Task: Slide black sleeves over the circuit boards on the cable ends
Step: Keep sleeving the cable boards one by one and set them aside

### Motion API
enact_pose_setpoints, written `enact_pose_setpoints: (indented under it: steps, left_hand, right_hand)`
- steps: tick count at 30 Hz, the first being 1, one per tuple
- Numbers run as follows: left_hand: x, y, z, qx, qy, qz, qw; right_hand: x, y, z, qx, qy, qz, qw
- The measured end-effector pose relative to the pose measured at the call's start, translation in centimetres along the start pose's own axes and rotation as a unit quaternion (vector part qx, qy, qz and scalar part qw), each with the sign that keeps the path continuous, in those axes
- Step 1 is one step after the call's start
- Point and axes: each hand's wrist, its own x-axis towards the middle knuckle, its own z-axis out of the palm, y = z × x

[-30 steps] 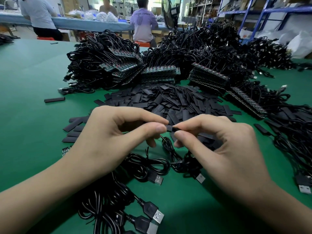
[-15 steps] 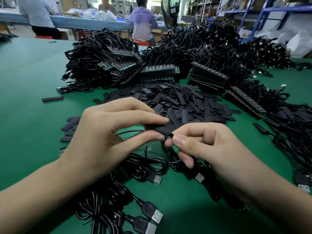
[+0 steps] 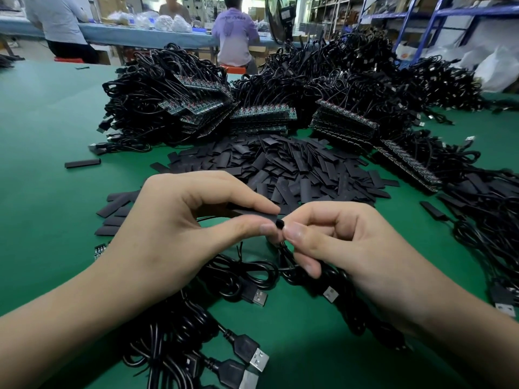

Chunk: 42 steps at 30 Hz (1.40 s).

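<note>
Our left hand (image 3: 168, 237) pinches a black sleeve (image 3: 252, 214) between thumb and forefinger; our right hand (image 3: 365, 248), fingers curled, pinches the cable end (image 3: 279, 223) at its right mouth.

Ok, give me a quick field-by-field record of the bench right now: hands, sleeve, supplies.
left hand: pinches a black sleeve between thumb and forefinger
right hand: pinches the cable at the sleeve's right end
circuit board: hidden; whether it is inside the sleeve cannot be told
loose sleeves: piled on the green table beyond the hands
unsleeved boards: stacked rows with cables, behind that pile
USB plugs: on cables lying beneath the hands
</note>
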Motion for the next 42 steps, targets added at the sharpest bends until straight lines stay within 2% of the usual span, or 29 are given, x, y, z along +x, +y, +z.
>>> enact_pose_setpoints:
  steps: [16,20,25,28,33,42]
  left_hand:
    - [-0.2,0.3,0.5,-0.037,0.025,0.000,0.999]
    - [-0.3,0.2,0.4,-0.003,0.034,0.015,0.999]
    - [-0.3,0.2,0.5,0.063,0.116,0.020,0.991]
    - [-0.3,0.5,0.5,0.090,0.136,0.021,0.986]
    - [-0.4,0.9,0.6,0.166,0.128,0.016,0.978]
    - [-0.5,1.1,0.6,0.178,0.111,0.028,0.977]
  right_hand:
    - [0.0,0.2,0.3,-0.004,0.008,-0.014,1.000]
    - [0.0,0.0,0.6,-0.023,0.018,-0.026,0.999]
    - [-0.3,-0.5,0.9,-0.052,0.055,-0.046,0.996]
    - [-0.4,-0.7,1.3,-0.091,0.090,-0.052,0.990]
    - [-0.6,-0.8,1.6,-0.159,0.122,-0.069,0.977]
    - [-0.7,-0.8,1.9,-0.201,0.134,-0.079,0.967]
